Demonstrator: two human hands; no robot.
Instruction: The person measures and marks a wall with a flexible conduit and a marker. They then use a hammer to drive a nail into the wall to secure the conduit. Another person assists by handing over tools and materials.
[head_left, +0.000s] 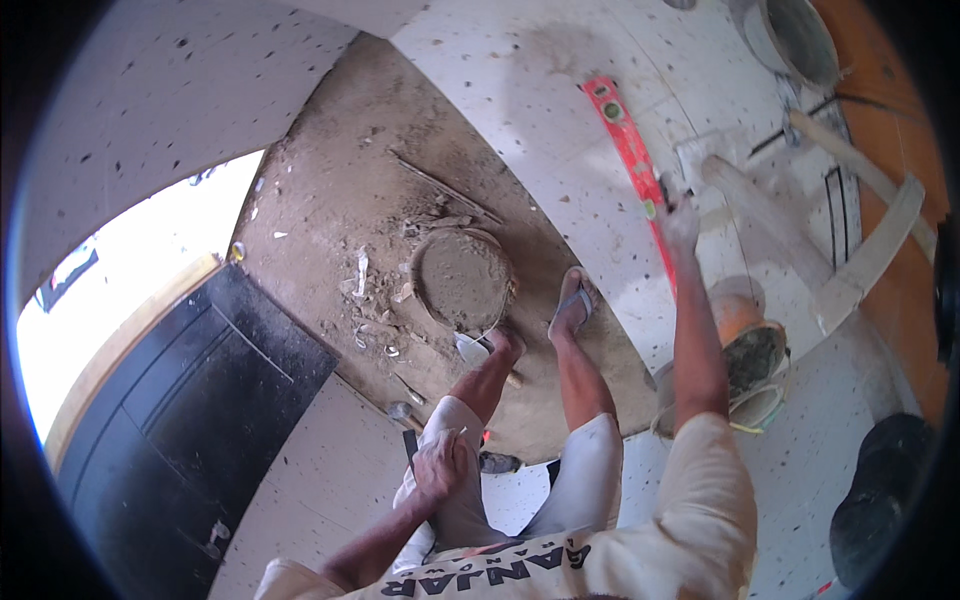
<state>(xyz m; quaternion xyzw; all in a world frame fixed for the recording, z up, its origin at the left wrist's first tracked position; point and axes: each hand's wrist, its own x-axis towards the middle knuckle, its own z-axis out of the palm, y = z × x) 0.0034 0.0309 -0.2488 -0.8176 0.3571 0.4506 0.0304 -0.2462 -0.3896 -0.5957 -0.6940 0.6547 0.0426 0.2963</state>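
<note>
My right arm stretches forward, and my right hand is closed at the edge of a red spirit level, its fingers partly blurred. The level lies slanted against a white speckled surface. My left hand rests by my left thigh, fingers curled; what they hold, if anything, is hidden. A round bucket filled with grey-brown mortar stands in front of my feet.
An orange bucket with dark contents stands at right. Beyond it lies a wooden-handled tool; another bucket is far right. A stick and scraps lie on the dirt floor. A black panel is at left.
</note>
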